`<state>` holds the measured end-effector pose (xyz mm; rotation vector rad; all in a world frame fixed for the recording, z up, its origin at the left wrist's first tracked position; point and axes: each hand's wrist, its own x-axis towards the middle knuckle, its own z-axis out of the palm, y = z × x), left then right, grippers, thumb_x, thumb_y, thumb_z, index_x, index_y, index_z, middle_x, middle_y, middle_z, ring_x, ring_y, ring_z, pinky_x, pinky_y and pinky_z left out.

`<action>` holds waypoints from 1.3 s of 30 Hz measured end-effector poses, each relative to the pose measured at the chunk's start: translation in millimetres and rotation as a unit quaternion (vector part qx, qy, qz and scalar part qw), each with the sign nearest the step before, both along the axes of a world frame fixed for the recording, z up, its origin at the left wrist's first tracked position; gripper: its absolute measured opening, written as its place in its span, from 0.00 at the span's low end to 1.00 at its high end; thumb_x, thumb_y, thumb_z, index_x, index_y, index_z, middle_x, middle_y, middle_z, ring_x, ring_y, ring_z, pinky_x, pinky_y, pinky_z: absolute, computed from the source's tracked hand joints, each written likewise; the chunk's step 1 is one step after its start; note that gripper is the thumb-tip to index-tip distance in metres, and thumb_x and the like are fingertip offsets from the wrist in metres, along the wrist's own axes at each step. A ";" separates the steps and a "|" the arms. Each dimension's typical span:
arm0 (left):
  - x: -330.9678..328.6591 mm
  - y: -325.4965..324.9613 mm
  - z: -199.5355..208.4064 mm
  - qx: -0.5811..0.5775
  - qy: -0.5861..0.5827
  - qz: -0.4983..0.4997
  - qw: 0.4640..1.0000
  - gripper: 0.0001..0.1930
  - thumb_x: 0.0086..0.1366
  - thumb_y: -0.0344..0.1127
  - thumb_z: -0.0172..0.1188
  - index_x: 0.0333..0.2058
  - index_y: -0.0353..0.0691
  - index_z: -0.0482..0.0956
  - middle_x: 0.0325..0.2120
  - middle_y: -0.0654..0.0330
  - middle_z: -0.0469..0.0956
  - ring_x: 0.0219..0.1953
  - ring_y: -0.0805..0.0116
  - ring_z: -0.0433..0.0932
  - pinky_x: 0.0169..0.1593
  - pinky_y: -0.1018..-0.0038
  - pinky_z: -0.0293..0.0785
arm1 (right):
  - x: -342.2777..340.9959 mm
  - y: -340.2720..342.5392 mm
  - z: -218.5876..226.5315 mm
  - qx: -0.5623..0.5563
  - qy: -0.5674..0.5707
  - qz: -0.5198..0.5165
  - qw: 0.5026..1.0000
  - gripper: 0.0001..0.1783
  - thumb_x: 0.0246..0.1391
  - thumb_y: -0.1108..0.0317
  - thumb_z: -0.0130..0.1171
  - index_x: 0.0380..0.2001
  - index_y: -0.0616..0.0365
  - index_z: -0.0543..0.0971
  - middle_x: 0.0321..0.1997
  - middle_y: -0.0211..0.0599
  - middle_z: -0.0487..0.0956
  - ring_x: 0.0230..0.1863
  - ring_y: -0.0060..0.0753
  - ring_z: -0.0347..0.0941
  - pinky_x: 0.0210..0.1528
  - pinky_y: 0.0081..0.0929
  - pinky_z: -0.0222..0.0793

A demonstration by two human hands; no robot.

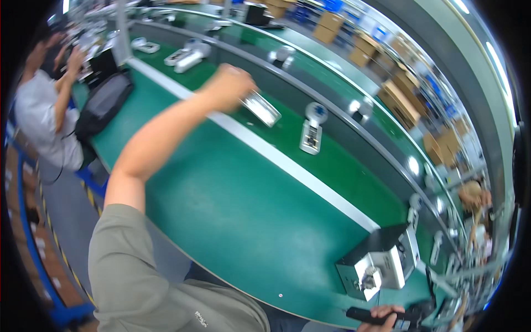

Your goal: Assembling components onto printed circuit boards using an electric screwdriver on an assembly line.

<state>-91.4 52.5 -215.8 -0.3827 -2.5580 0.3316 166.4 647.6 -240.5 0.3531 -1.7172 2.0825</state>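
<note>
My left arm reaches out over the green conveyor belt (348, 177). My left hand (229, 87) is closed at the near end of a long silver-and-white housing (261, 109), blurred by motion, with its fingers partly hidden. To the right of it on the belt lies a white device with a round head (312, 133), its inner parts showing. Down at the lower right, my right hand (383, 320) is wrapped round a black handheld tool (365, 316) that looks like an electric screwdriver. Just beyond that hand stands a black-and-silver bench machine (381, 263), perhaps a screw feeder.
The green worktop (238, 221) has a white strip (287, 165) along the belt. More white devices (188, 55) lie farther left on the belt. A grey rail (332, 110) runs behind it. At left, a co-worker (50, 116) sits near a dark bag (105, 102). Cardboard boxes (398, 105) stand beyond.
</note>
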 end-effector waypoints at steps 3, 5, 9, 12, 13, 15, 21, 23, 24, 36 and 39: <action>-48.7 -75.9 -46.6 0.100 -0.070 0.189 0.974 0.24 0.46 0.24 0.56 0.45 0.47 0.77 0.40 0.60 0.78 0.45 0.57 0.77 0.44 0.64 0.71 | 0.2 -4.4 -1.9 -0.099 -0.059 -0.070 0.991 0.17 0.55 0.58 0.60 0.41 0.55 0.70 0.19 0.32 0.71 0.19 0.25 0.66 0.24 0.23 0.67; -69.0 -102.2 -68.7 0.089 -0.110 0.232 0.962 0.31 0.45 0.28 0.54 0.53 0.49 0.73 0.55 0.61 0.72 0.62 0.57 0.64 0.56 0.52 0.65 | -11.7 -15.1 1.1 -0.066 -0.058 -0.076 0.993 0.16 0.53 0.60 0.63 0.39 0.56 0.70 0.19 0.33 0.70 0.18 0.27 0.65 0.23 0.24 0.66; -92.1 -54.8 -70.6 0.031 -0.031 0.223 0.974 0.35 0.49 0.28 0.54 0.60 0.51 0.64 0.64 0.59 0.58 0.65 0.58 0.58 0.60 0.51 0.59 | -11.6 -21.6 -4.7 -0.066 -0.036 -0.109 0.991 0.16 0.51 0.60 0.63 0.38 0.54 0.71 0.18 0.30 0.69 0.18 0.26 0.65 0.22 0.23 0.64; -105.3 44.5 -64.8 0.038 0.014 0.006 0.999 0.32 0.54 0.25 0.50 0.60 0.51 0.65 0.64 0.58 0.58 0.64 0.58 0.59 0.63 0.56 0.56 | -12.7 -28.3 -4.9 -0.038 -0.007 -0.093 0.995 0.16 0.51 0.64 0.62 0.39 0.58 0.70 0.19 0.32 0.70 0.18 0.28 0.66 0.24 0.25 0.67; -100.7 80.6 -57.1 0.037 -0.053 -0.035 0.997 0.29 0.54 0.25 0.51 0.58 0.51 0.68 0.63 0.58 0.60 0.63 0.59 0.61 0.65 0.57 0.53 | -10.4 -28.5 -6.2 -0.034 -0.006 -0.100 0.994 0.16 0.51 0.64 0.62 0.39 0.58 0.70 0.19 0.32 0.70 0.18 0.28 0.66 0.24 0.25 0.67; -105.2 114.0 -73.3 0.052 -0.017 -0.175 0.983 0.24 0.54 0.25 0.52 0.52 0.48 0.72 0.56 0.58 0.67 0.60 0.58 0.64 0.66 0.55 0.50 | -9.4 -25.3 -6.7 -0.014 -0.018 -0.093 0.995 0.15 0.51 0.68 0.60 0.41 0.60 0.70 0.19 0.33 0.70 0.19 0.28 0.67 0.25 0.26 0.68; -78.1 120.8 -57.7 -0.056 -0.100 -0.123 0.986 0.19 0.51 0.27 0.55 0.44 0.43 0.73 0.42 0.57 0.73 0.53 0.55 0.69 0.65 0.54 0.52 | -3.4 -23.3 0.3 -0.019 -0.001 -0.083 0.996 0.15 0.52 0.69 0.59 0.42 0.59 0.69 0.20 0.33 0.70 0.20 0.28 0.67 0.26 0.26 0.68; -29.3 160.3 -36.6 -0.040 -0.118 -0.130 0.984 0.17 0.49 0.28 0.55 0.41 0.42 0.74 0.37 0.57 0.73 0.49 0.54 0.71 0.64 0.54 0.53 | -7.8 -17.0 12.7 -0.033 0.016 -0.056 0.998 0.15 0.53 0.69 0.58 0.42 0.59 0.68 0.20 0.32 0.70 0.20 0.27 0.67 0.26 0.26 0.67; 0.3 184.0 -28.0 -0.014 -0.135 -0.185 0.973 0.15 0.47 0.27 0.55 0.37 0.41 0.75 0.34 0.56 0.73 0.45 0.54 0.71 0.61 0.55 0.57 | -10.2 -17.5 23.3 -0.027 0.070 -0.038 0.996 0.15 0.53 0.68 0.58 0.42 0.58 0.69 0.20 0.31 0.70 0.20 0.27 0.67 0.26 0.26 0.67; 177.6 326.1 -67.1 0.086 -0.193 -0.504 0.838 0.12 0.55 0.42 0.59 0.34 0.42 0.77 0.27 0.59 0.72 0.34 0.63 0.69 0.42 0.68 0.63 | -70.0 -29.3 44.4 0.055 0.199 0.085 0.975 0.10 0.56 0.66 0.56 0.39 0.56 0.70 0.21 0.30 0.70 0.20 0.25 0.66 0.29 0.25 0.67; 170.3 325.5 -71.1 0.081 -0.195 -0.513 0.832 0.11 0.56 0.41 0.57 0.34 0.41 0.78 0.27 0.60 0.72 0.34 0.63 0.68 0.42 0.68 0.63 | -70.5 -33.1 47.5 0.067 0.172 0.079 0.980 0.11 0.55 0.67 0.56 0.40 0.57 0.69 0.20 0.30 0.70 0.20 0.25 0.67 0.29 0.25 0.68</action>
